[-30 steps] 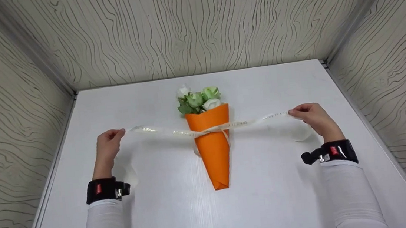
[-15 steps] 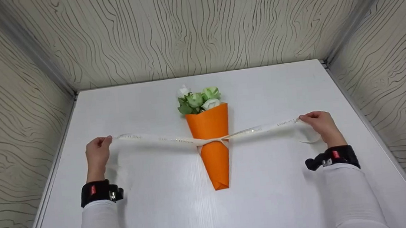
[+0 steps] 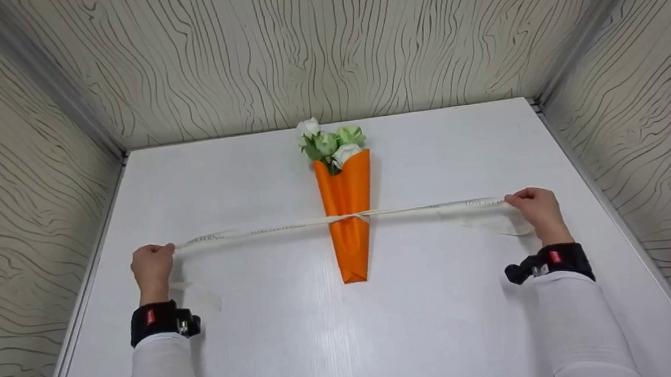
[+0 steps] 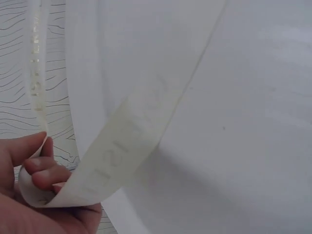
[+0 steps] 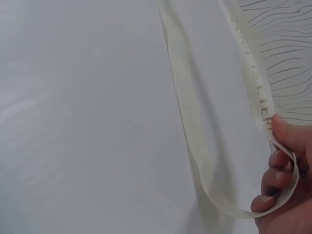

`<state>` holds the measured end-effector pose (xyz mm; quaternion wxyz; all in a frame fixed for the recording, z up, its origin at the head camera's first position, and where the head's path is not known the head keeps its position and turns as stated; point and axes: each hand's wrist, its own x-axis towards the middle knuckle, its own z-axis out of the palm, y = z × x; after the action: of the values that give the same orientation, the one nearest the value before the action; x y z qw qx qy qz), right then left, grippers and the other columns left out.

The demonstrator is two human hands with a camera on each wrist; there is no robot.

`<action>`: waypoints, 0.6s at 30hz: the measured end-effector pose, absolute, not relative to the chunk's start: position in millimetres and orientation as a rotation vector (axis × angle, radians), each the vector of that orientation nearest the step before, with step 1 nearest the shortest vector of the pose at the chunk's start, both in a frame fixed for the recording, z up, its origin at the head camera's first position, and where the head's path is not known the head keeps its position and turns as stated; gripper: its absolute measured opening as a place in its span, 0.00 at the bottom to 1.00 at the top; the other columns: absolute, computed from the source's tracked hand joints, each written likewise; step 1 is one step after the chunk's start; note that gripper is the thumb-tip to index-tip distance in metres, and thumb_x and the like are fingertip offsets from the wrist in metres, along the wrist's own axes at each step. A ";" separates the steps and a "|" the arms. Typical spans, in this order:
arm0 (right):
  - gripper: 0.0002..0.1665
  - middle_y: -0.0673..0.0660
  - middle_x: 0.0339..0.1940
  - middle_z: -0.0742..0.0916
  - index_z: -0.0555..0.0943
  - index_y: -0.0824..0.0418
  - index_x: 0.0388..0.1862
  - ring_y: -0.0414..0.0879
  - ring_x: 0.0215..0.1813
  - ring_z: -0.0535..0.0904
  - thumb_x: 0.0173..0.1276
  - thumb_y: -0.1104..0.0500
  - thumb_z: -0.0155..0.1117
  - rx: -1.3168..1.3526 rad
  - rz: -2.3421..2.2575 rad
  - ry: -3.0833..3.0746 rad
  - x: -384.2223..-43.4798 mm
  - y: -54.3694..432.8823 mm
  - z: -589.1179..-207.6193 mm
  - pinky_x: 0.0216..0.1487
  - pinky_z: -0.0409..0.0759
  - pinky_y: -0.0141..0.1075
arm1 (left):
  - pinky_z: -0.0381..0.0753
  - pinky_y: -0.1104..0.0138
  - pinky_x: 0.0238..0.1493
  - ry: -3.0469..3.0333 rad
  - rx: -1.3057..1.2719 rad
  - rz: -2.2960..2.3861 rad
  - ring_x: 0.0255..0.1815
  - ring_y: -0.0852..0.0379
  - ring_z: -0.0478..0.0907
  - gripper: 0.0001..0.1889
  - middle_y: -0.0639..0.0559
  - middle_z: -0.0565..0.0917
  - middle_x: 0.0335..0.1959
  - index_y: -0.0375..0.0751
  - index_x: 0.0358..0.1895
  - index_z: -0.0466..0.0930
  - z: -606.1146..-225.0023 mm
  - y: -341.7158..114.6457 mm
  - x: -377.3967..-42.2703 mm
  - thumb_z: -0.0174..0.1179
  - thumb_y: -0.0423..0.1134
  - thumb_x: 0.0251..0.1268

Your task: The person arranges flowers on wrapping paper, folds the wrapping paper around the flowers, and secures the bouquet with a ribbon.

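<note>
A bouquet of white and pale green roses (image 3: pixel 326 143) lies in an orange paper wrap (image 3: pixel 349 187) at the middle of the table. Around the wrap's waist a cream ribbon (image 3: pixel 278 227) with printed lettering is crossed and drawn nearly straight to both sides, cinching the paper. At the left, my left hand (image 3: pixel 153 269) pinches one length of it between thumb and finger; the loose tail (image 4: pixel 117 156) loops below that hand in the left wrist view. My right hand (image 3: pixel 538 212) pinches the other length, and its tail (image 5: pixel 185 107) curves down past the fingers.
The white table (image 3: pixel 290 353) reaches to a wood-grain patterned back wall (image 3: pixel 322 48), with similar panels at left and right. Black camera straps (image 3: pixel 160 321) circle both wrists. The ribbon tails hang or lie near each hand.
Both hands have moved outward and somewhat toward the near edge. The slack ribbon has tightened and narrowed the wrap, and the bouquet has shifted slightly toward the back wall.
</note>
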<state>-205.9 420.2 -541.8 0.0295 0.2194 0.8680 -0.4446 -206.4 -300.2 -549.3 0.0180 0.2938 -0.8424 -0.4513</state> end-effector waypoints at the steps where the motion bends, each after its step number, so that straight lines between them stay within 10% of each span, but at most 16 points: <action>1: 0.23 0.64 0.49 0.78 0.76 0.71 0.49 0.51 0.46 0.71 0.73 0.51 0.59 0.677 -1.360 2.681 -205.2 421.2 -542.1 0.44 0.69 0.39 | 0.72 0.57 0.40 -2.624 0.942 -1.390 0.42 0.43 0.73 0.16 0.34 0.79 0.44 0.25 0.46 0.77 -549.4 -301.1 -204.3 0.53 0.39 0.69; 8: 0.22 0.66 0.50 0.79 0.77 0.71 0.47 0.53 0.47 0.71 0.72 0.51 0.59 0.744 -1.321 2.687 -201.3 428.3 -545.0 0.44 0.69 0.39 | 0.75 0.47 0.49 -2.677 1.047 -1.326 0.51 0.34 0.75 0.23 0.25 0.75 0.54 0.20 0.56 0.73 -548.6 -305.3 -194.3 0.46 0.38 0.66; 18: 0.20 0.62 0.46 0.80 0.78 0.70 0.47 0.49 0.43 0.72 0.72 0.52 0.60 0.927 -1.319 2.717 -194.0 443.4 -543.4 0.40 0.70 0.37 | 0.77 0.50 0.38 -2.749 1.091 -1.223 0.40 0.37 0.76 0.23 0.24 0.77 0.46 0.16 0.50 0.73 -546.8 -314.0 -187.0 0.45 0.38 0.67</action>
<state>-194.0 443.4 -543.4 -0.0087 0.2933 0.8600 -0.4175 -187.0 -314.0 -546.8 -0.0296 0.3408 -0.8585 -0.3820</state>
